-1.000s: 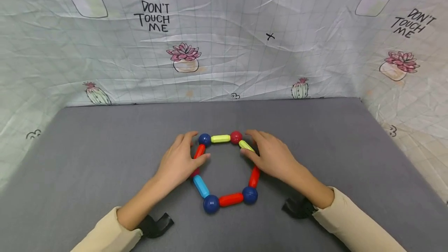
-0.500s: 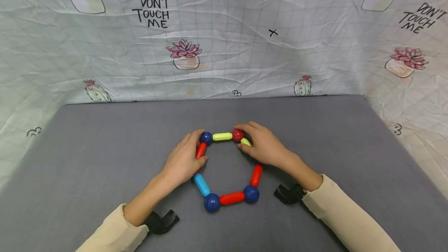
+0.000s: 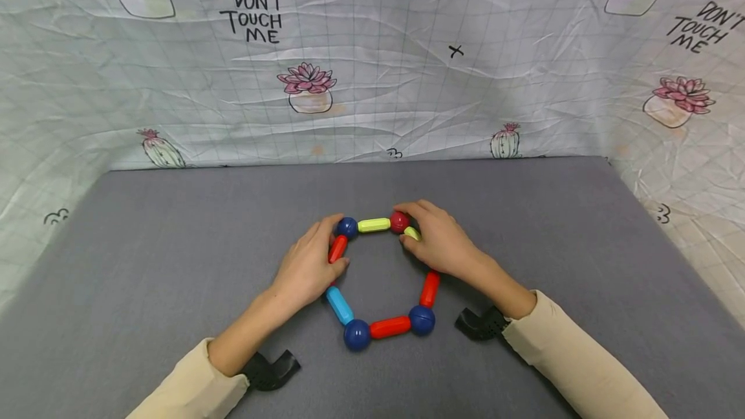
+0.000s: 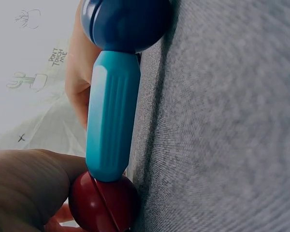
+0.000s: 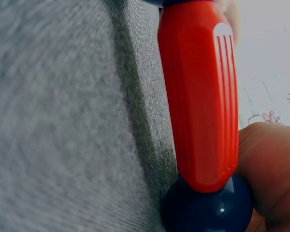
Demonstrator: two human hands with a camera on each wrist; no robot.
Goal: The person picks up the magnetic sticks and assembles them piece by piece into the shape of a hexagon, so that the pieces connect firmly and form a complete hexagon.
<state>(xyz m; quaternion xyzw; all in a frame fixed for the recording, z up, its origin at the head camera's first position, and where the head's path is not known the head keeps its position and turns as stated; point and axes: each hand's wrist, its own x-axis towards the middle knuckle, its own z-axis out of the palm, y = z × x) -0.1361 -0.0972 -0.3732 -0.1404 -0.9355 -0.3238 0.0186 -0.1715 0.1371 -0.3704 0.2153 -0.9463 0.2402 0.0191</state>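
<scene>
On the grey table lies a closed ring of magnetic building rods and balls. My left hand [image 3: 308,265] curls round its left side: fingers at the far-left blue ball [image 3: 347,227], thumb inside by the red rod [image 3: 337,249]. Under that hand a red ball [image 4: 104,203] joins the light-blue rod [image 4: 113,116]. Across the ring my right hand [image 3: 442,241] grips the opposite side, fingertips at a red ball [image 3: 399,222] and thumb by a yellow-green rod [image 3: 412,233]. Beneath its palm sits a blue ball [image 5: 208,208], mostly hidden from the head view, at the end of a red rod [image 5: 198,96].
The ring's near side has two blue balls, the left [image 3: 357,335] and the right [image 3: 421,320], with a red rod [image 3: 390,327] between them. Another yellow-green rod [image 3: 374,225] forms the far side. A printed cloth [image 3: 378,83] hangs behind the table.
My right hand has moved forward and inward, its fingers now at the far red ball. Over the last half second, the whole ring has shifted slightly right. My left hand stays at its side.
</scene>
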